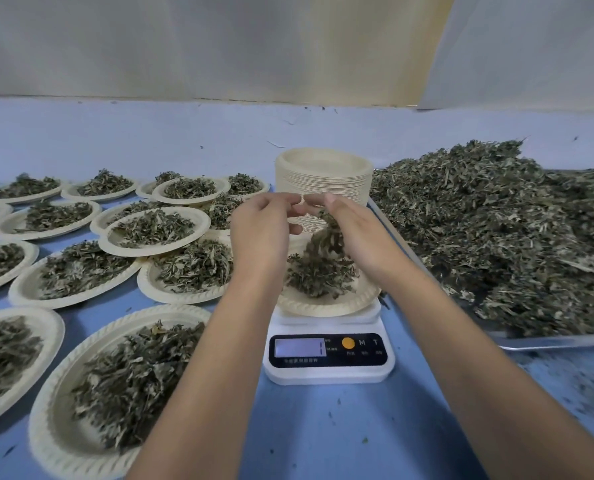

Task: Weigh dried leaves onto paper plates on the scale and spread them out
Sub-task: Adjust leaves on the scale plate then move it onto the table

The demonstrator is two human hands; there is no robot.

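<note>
A white digital scale point(326, 353) stands on the blue table and carries a paper plate point(326, 306). On that plate lies a heap of dried leaves point(318, 277). Both my hands hover just above it, fingertips nearly meeting. My right hand point(352, 232) holds a clump of leaves under its curled fingers, and a blurred stream of leaves point(325, 239) falls from it toward the plate. My left hand point(262, 230) has loosely curled fingers and nothing visible in it. The scale's display is lit but unreadable.
A tall stack of unused paper plates point(323, 174) stands behind the scale. To the right, a metal tray point(548, 341) holds a large heap of dried leaves point(496, 233). Several filled plates point(133, 372) cover the table to the left, some overlapping. Leaf crumbs dot the table at right.
</note>
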